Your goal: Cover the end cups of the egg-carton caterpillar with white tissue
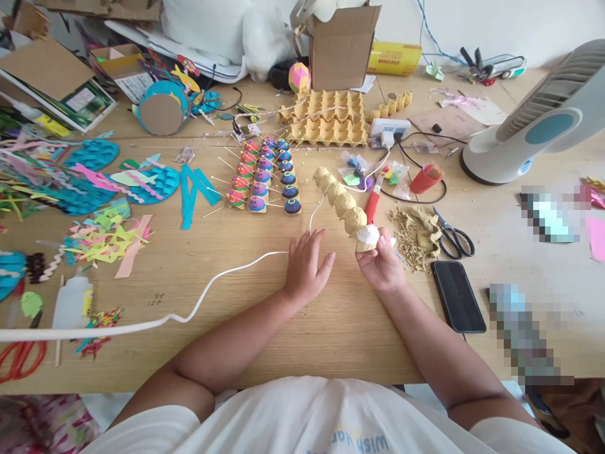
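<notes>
**Handicraft workspace, home or classroom unclear**

Across a wooden tabletop [265, 340] lie cut paper strips [134, 247], a squeeze bottle [70, 306], 2 pairs of scissors [448, 229], egg trays [326, 132] and 3 rows of painted egg-carton figures [259, 188], all craft supplies or handmade pieces.

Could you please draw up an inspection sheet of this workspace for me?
Surface: wooden table, with some handwritten marks.
Job's things: egg-carton strip, its nearest cup topped white; painted carton strips further back.
Clutter: paper scraps at left; carton scraps, scissors and phone at right.
Hands: right hand grips the strip's near end; left hand open, palm down.
Cables: white cable passes under the left hand.
Surroundings: fan at right, cardboard box behind.
</notes>
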`<state>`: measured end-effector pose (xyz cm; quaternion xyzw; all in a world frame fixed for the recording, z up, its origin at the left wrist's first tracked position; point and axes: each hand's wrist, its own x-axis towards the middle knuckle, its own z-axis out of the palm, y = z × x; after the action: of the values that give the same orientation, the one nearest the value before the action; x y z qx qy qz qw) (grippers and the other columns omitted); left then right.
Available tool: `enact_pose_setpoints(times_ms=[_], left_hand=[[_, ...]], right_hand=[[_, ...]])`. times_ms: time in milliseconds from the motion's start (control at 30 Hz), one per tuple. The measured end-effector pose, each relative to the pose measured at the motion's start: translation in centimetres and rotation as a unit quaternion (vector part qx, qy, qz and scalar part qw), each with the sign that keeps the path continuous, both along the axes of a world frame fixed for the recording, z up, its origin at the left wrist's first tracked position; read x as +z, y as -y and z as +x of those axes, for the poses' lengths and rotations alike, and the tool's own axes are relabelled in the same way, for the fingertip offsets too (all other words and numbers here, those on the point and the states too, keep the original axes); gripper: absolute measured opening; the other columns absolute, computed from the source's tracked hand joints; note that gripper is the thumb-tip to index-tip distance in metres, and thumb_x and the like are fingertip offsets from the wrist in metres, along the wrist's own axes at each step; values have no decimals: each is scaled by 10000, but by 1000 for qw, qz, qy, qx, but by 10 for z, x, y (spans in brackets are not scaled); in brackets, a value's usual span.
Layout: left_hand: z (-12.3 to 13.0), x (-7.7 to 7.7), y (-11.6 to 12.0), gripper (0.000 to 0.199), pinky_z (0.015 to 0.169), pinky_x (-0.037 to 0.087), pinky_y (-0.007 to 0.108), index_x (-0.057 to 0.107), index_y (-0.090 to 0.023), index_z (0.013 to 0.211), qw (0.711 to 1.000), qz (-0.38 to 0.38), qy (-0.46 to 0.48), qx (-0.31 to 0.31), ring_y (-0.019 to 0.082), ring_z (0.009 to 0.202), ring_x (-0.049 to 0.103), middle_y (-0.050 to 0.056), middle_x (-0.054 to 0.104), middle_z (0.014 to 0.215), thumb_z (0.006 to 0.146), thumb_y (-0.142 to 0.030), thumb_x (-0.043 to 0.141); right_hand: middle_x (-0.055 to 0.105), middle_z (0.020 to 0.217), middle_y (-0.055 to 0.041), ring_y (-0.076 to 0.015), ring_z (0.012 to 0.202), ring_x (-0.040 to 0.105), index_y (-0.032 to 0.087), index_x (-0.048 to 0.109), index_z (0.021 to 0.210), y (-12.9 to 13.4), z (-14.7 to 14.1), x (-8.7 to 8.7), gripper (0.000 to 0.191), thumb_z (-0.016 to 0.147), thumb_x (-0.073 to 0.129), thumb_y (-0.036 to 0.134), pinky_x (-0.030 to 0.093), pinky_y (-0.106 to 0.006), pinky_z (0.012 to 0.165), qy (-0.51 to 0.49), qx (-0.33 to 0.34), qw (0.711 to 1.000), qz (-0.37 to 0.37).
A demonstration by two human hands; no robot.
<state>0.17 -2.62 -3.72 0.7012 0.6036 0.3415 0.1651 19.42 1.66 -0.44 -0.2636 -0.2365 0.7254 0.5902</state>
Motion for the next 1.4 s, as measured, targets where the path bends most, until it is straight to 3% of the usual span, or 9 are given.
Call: enact_pose_setpoints(times_ms=[333, 567, 833, 1000, 1067, 1133, 1233, 1300, 1400], left_hand=[[-1, 1, -2, 510, 1256, 353, 577, 546, -170, 1530, 1000, 19, -2, -20, 340, 1390, 645, 217, 704, 1480, 1104, -444, 486], [-2, 3, -7, 533, 1298, 222, 773, 525, -166, 1552, 998, -32, -27, 36, 413, 1556, 521, 250, 618, 1602, 1085, -424, 518], [-4, -3, -11, 653, 1305, 229, 783, 473, -130, 1618, 995, -48, -48, 70, 445, 1650, 396, 307, 516, 1676, 1066, -472, 535], [-7, -2, -10, 606, 1314, 254, 745, 505, -133, 1560, 998, 36, 3, 42, 443, 1671, 324, 302, 477, 1690, 1067, -485, 539], [-5, 1, -7, 499, 1298, 368, 631, 585, -178, 1457, 993, 84, 83, -8, 377, 1548, 491, 243, 594, 1554, 1063, -485, 564], [-1, 3, -4, 401, 1093, 560, 476, 630, -212, 1334, 971, 52, 229, -41, 283, 1239, 674, 167, 697, 1299, 1071, -508, 569], [7, 0, -4, 494, 739, 590, 317, 587, -231, 1317, 883, -101, 457, -29, 181, 863, 687, 60, 692, 1040, 1031, -633, 611], [10, -3, -7, 586, 701, 579, 289, 566, -240, 1328, 836, -141, 531, 9, 158, 805, 673, 10, 662, 953, 965, -684, 687], [10, -4, -12, 671, 694, 562, 277, 564, -233, 1323, 798, -178, 576, 16, 150, 780, 671, -4, 693, 898, 892, -707, 764]], right_hand=[[476, 717, 73, -92, 612, 433, 244, 405, 740, -1, 2, 4, 620, 683, 1007, 377, 477, -250, 614, 56, -68, 996, -1], [473, 716, 68, -79, 616, 418, 223, 340, 699, -2, -5, 0, 706, 639, 1032, 347, 422, -206, 551, 35, -40, 999, -11], [541, 764, 79, -55, 614, 440, 222, 397, 721, -1, -7, -7, 664, 645, 1043, 353, 460, -160, 555, 30, 0, 999, -31], [577, 734, 79, -73, 652, 537, 234, 467, 728, 1, -11, -12, 591, 656, 1043, 345, 493, -157, 570, 65, -4, 998, -20], [558, 695, 82, -75, 637, 544, 237, 499, 726, 4, -14, -14, 552, 672, 1036, 353, 503, -158, 573, 89, 6, 996, -9], [535, 680, 84, -75, 637, 551, 237, 518, 723, 7, -17, -15, 532, 680, 1033, 362, 520, -159, 583, 105, 19, 994, -4], [545, 704, 80, -75, 660, 573, 233, 539, 723, 10, -21, -15, 517, 673, 1038, 361, 549, -162, 599, 110, 30, 994, -6], [540, 700, 79, -79, 657, 573, 236, 544, 724, 11, -22, -15, 509, 677, 1036, 358, 571, -172, 607, 110, 32, 993, -5], [537, 693, 79, -91, 655, 581, 244, 550, 733, 11, -21, -16, 496, 687, 1030, 359, 597, -199, 622, 114, 32, 993, -4]])
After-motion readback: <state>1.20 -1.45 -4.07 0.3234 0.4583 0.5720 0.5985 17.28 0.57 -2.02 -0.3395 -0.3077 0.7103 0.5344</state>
